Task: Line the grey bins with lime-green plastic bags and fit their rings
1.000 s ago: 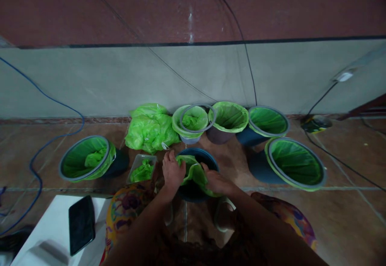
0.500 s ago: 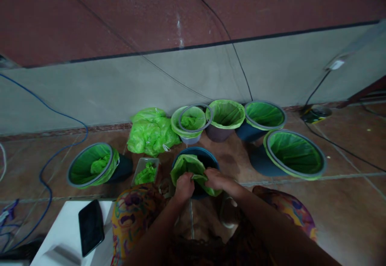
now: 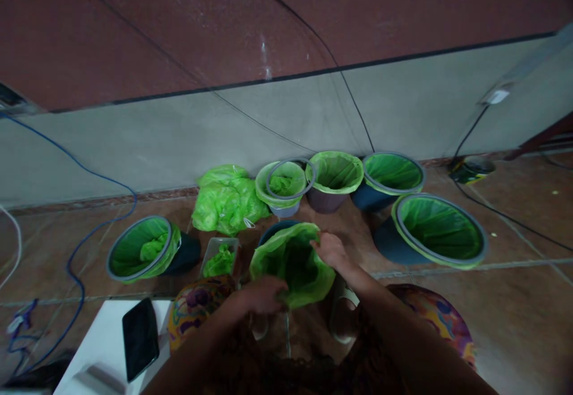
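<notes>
In the head view, grasping the rim of a thin green plastic bag (image 3: 293,264) with the right hand (image 3: 330,250), apparently to keep its mouth spread above a round blue bin (image 3: 278,228); left hand (image 3: 266,295) at the near rim, too blurred to tell if gripping. Nearby, crumpled green plastic (image 3: 219,261) in a clear rectangular box (image 3: 212,244).

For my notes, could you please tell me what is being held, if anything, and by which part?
A green liner, by its open rim: right grip at the right edge, left grip at the near-left edge.
</notes>
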Tool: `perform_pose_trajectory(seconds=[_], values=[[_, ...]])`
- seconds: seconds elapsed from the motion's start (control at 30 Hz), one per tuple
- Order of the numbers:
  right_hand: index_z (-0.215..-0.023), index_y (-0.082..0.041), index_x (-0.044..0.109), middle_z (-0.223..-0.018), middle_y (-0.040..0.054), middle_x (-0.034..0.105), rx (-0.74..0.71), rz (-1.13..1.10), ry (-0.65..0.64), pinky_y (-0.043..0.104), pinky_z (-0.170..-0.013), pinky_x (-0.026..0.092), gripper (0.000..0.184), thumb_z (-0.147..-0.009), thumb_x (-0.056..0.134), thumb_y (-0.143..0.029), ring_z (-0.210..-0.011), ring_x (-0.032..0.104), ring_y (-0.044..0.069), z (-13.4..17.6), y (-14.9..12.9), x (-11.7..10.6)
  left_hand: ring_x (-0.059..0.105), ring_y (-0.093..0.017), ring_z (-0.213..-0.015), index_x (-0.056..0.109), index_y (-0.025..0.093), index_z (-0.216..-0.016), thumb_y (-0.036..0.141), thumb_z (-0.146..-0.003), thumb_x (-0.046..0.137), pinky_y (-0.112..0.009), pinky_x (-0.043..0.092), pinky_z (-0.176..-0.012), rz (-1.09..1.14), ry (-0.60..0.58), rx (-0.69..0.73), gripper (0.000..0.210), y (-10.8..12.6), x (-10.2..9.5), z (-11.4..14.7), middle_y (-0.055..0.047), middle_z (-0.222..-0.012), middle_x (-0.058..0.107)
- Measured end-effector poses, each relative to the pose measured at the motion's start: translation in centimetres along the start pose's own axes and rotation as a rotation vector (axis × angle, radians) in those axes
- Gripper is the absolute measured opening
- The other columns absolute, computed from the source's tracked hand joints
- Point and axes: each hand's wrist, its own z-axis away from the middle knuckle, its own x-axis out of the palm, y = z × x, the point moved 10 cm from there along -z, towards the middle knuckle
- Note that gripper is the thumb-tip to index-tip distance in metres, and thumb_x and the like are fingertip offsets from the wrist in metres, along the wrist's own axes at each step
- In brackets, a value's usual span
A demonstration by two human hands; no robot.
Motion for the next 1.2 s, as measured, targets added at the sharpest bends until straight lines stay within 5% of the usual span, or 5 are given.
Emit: perform_pose_trajectory(seconds=[0.2, 0.5, 0.67, 0.9, 1.2], values=[[-0.107, -0.011, 0.071, -0.105, 0.0210, 0.072, 0.048, 0.108, 0.003, 0.034, -0.090, 0.046, 0.035, -0.093, 0.050, -0.036, -0.107, 0.066, 0.031, 0.2, 0.1, -0.3, 0.055, -0.028, -0.121, 0.049, 0.013, -0.135, 0.032, -0.089, 0.053, -0.038, 0.043, -0.101, -0.295, 0.460, -0.234, 0.050, -0.6, -9.7, -4.7, -0.016, -0.130, 0.060], [-0.105, -0.011, 0.071, -0.107, 0.0217, 0.071, 0.079, 0.170, -0.007, 0.035, -0.088, 0.048, 0.035, -0.092, 0.050, -0.036, -0.106, 0.066, 0.032, 0.5, 0.4, -0.9, 0.062, -0.027, -0.111, 0.062, 0.018, -0.117, 0.022, -0.088, 0.049, -0.046, 0.040, -0.102, -0.332, 0.222, -0.214, 0.032, -4.0, -7.0, -9.2, -0.011, -0.112, 0.071], [-0.104, -0.010, 0.071, -0.109, 0.0197, 0.070, 0.111, 0.269, 0.002, 0.033, -0.085, 0.049, 0.034, -0.093, 0.049, -0.035, -0.105, 0.066, 0.029, 1.6, -0.5, -2.6, 0.065, -0.026, -0.105, 0.067, 0.017, -0.107, 0.021, -0.088, 0.047, -0.039, 0.047, -0.092, -0.340, 0.233, -0.203, 0.027, -3.6, -8.2, -9.2, -0.011, -0.107, 0.072], [-0.127, -0.016, 0.061, -0.125, 0.0135, 0.063, -0.275, 0.269, 0.156, 0.035, -0.103, 0.039, 0.040, -0.087, 0.054, -0.024, -0.118, 0.056, 0.026, 0.9, -7.9, -6.1, 0.064, -0.024, -0.103, 0.067, 0.017, -0.099, 0.011, -0.082, 0.051, -0.036, 0.045, -0.095, -0.387, 0.344, 0.054, 0.024, 0.6, -10.2, -8.0, -0.010, -0.105, 0.070], [-0.101, -0.018, 0.073, -0.101, 0.0133, 0.073, -0.167, 0.176, 0.006, 0.031, -0.085, 0.044, 0.029, -0.093, 0.047, -0.025, -0.099, 0.065, 0.024, -3.6, -6.0, -1.9, 0.064, -0.020, -0.096, 0.067, 0.018, -0.096, 0.014, -0.088, 0.047, -0.030, 0.047, -0.089, -0.286, 0.391, -0.006, 0.023, -1.8, -10.3, -7.3, -0.008, -0.100, 0.068]])
